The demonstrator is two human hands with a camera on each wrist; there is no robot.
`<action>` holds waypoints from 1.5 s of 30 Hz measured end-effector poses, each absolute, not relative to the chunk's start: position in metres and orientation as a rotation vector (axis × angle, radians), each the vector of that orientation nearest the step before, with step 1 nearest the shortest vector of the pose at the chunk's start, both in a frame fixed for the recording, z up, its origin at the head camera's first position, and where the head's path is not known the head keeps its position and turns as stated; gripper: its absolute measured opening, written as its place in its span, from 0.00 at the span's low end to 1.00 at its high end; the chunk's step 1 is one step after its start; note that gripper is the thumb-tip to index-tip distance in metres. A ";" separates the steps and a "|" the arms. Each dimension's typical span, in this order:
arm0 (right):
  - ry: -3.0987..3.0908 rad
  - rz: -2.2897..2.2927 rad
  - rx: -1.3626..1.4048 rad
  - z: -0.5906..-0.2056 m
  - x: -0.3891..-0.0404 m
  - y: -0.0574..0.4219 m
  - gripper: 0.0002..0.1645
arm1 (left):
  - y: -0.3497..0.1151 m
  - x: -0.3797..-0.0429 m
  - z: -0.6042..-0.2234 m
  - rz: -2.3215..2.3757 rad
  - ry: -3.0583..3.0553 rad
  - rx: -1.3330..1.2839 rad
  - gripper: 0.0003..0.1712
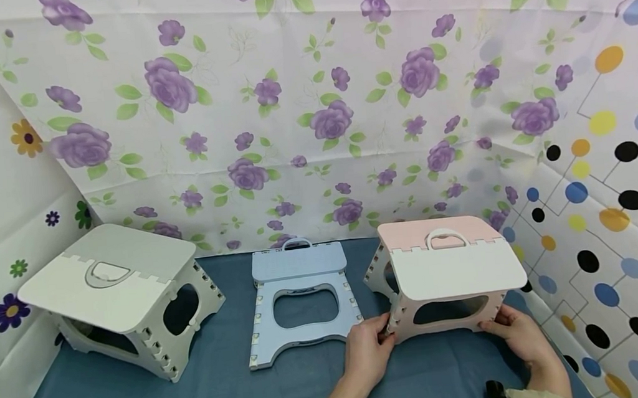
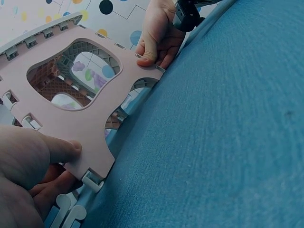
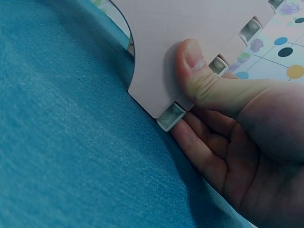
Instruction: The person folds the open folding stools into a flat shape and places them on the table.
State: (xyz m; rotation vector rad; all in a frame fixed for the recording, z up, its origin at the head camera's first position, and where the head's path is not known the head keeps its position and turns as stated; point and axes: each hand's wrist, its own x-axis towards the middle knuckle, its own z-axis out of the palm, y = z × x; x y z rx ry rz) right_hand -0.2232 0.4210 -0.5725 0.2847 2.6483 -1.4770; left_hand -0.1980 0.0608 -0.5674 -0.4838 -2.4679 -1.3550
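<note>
A pink and white folding step stool [image 1: 454, 269] stands unfolded on the right of the blue cloth. My left hand [image 1: 365, 351] grips its front left leg low down, thumb on the pink front panel [image 2: 102, 123] and fingers behind the edge. At the front right leg, my right hand [image 1: 518, 333] pinches the corner, with the thumb [image 3: 197, 71] flat on the panel and the fingers round the hinged side. Between the stools lies a blue folding stool [image 1: 305, 312], folded flat, its near right corner close to my left hand.
A grey and white folding stool [image 1: 117, 283] stands unfolded at the left. Blue cloth [image 1: 216, 394] covers the table. A flowered sheet [image 1: 289, 101] hangs behind, and a dotted sheet [image 1: 625, 231] borders the right side. A black device [image 1: 496, 392] sits at my right wrist.
</note>
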 end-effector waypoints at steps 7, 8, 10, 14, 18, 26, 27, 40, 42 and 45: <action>2.630 -1.503 0.276 -0.574 -0.222 0.421 0.39 | 0.061 -0.198 -0.568 -1.342 -2.459 -0.494 0.23; 2.629 -1.505 0.284 -0.574 -0.222 0.421 0.39 | 0.061 -0.198 -0.568 -1.342 -2.460 -0.494 0.23; 2.636 -1.493 0.275 -0.573 -0.223 0.421 0.39 | 0.061 -0.198 -0.568 -1.344 -2.463 -0.491 0.23; 2.656 -1.473 0.262 -0.572 -0.223 0.420 0.39 | 0.061 -0.198 -0.568 -1.343 -2.462 -0.493 0.23; 2.659 -1.467 0.258 -0.572 -0.223 0.420 0.39 | 0.061 -0.199 -0.568 -1.352 -2.461 -0.496 0.23; 2.661 -1.462 0.245 -0.572 -0.221 0.419 0.39 | 0.060 -0.199 -0.568 -1.331 -2.468 -0.496 0.23; 2.663 -1.460 0.240 -0.572 -0.221 0.420 0.39 | 0.060 -0.199 -0.568 -1.331 -2.467 -0.496 0.23; 2.654 -1.474 0.249 -0.573 -0.223 0.422 0.39 | 0.060 -0.198 -0.567 -1.337 -2.457 -0.504 0.22; 2.652 -1.475 0.248 -0.572 -0.222 0.421 0.39 | 0.060 -0.198 -0.567 -1.339 -2.458 -0.502 0.22; 2.645 -1.483 0.251 -0.573 -0.223 0.421 0.39 | 0.060 -0.198 -0.567 -1.341 -2.456 -0.502 0.22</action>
